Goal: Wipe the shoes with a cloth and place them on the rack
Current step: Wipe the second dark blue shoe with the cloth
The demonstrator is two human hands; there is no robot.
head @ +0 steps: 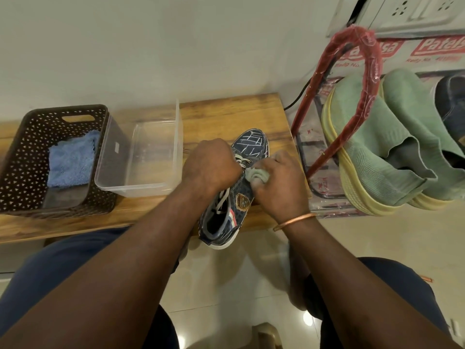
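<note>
In the head view, a navy sneaker (240, 197) lies on the right end of the wooden bench (234, 109), toe toward the wall and heel hanging over the bench's near edge. It has a white sole, pale laces, thin white lines across the toe, a gold badge on its side and a red, white and blue stripe near the heel. It is the only shoe on the bench. Just off the bench's right end, a red-framed rack (362, 71) in plastic wrap carries two green knit shoes (364, 137) with yellowish soles, plus one dark shoe (453, 107) cut off by the picture's edge. There are two cloths: a grey-green cloth (256, 175) at the sneaker and a folded blue cloth (71, 162) inside the single brown basket (22, 157) on the bench's left end. One clear plastic tub (151, 152) stands mid-bench, between basket and sneaker. The left hand (210, 167) is curled tight over the sneaker's laced top, gripping it. The right hand (279, 182), a copper bangle (294, 219) at its wrist, has its fingers closed round the bunched grey-green cloth, pressing it to the sneaker's side.
</note>
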